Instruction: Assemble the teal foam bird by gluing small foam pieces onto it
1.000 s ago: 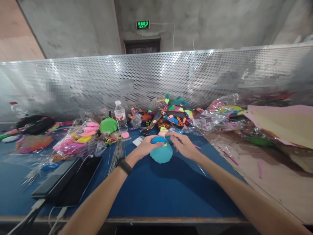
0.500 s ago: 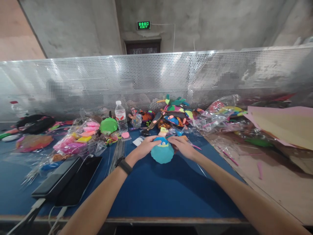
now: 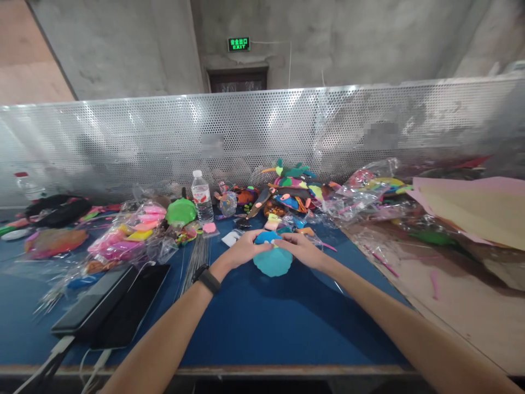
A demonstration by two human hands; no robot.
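A blue modelling-clay figure (image 3: 273,264) is held up over the blue tabletop, with a rounded turquoise lower part, a darker blue top and a little yellow between. My left hand (image 3: 246,249) grips it from the left, thumb lying across the front. From the right, my right hand (image 3: 301,249) has its fingers closed at the upper part, thumb and fingertips pressed by the yellow bit. Those fingertips partly cover the spot, so any small piece between them cannot be made out. Just behind lie a white piece (image 3: 232,237) and some pale yellow clay (image 3: 273,221).
Finished-looking colourful clay figures (image 3: 287,194) are heaped at the back beside a water bottle (image 3: 202,197). Bagged clay (image 3: 127,235), thin wires (image 3: 194,262), a power bank (image 3: 94,301) and a phone (image 3: 131,312) lie left. Cardboard (image 3: 426,295) and pink-edged paper (image 3: 476,210) occupy the right.
My right hand has moved left over the figure's upper front, covering more of the yellow strip. My left thumb lies lower across it. The view has shifted slightly.
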